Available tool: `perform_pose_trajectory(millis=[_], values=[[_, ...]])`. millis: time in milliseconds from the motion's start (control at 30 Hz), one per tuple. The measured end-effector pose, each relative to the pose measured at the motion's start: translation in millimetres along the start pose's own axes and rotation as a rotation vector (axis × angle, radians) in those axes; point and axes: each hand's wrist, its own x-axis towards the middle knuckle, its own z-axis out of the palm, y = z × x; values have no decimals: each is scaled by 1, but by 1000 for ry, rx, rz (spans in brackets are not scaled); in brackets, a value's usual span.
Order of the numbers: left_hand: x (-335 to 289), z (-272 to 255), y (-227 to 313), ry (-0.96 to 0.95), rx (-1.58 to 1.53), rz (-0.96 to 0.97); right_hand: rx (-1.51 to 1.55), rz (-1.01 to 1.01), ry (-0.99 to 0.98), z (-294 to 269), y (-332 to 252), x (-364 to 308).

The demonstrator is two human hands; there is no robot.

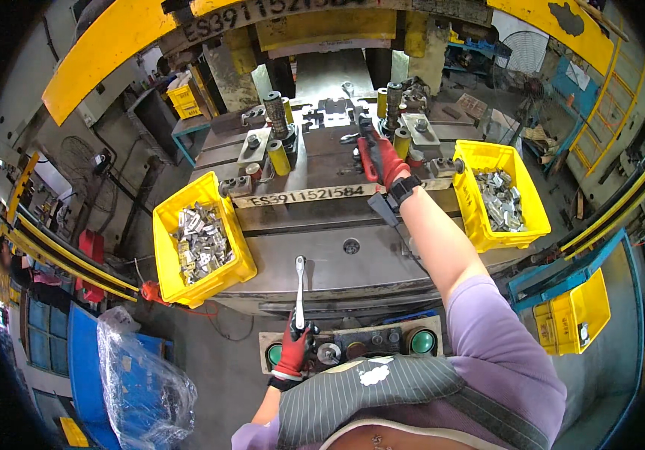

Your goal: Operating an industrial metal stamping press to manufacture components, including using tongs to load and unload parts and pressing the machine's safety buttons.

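In my left hand (295,345), gloved in red and black, is a long silver ratchet wrench (300,289). Its head points away from me over the front edge of the grey press bed (285,244). My right hand (384,154), in a matching glove, reaches forward over the right side of the lower die (319,154). Its dark fingertips blend into the die, so I cannot make out their grip. A small shiny metal piece (349,139) lies just left of those fingers. Farther back, a bright cut-out metal plate (330,112) sits in the die.
Yellow bins of small metal parts stand left (244,270) and right (536,225) of the die. Guide posts (276,116) and yellow cylinders (278,159) rise from it. A control panel with green buttons (422,342) is near me. Plastic wrap (142,382) covers something blue at lower left.
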Motion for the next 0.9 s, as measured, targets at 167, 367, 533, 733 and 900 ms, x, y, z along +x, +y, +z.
perform_pose_trajectory(millis=[167,367,533,733,900], values=[[12,8,-25,-104,-55,-61,-70,17,-209,1,5,16],[0,13,19,-19,50,40,-202,80,12,11,18,4],[1,-2,-6,6,-18,-31,-176,31,27,10,20,-3],[5,0,1,8,43,13,152,13,56,0,20,3],[5,8,-3,-2,19,-7,-316,-30,-73,4,36,18]])
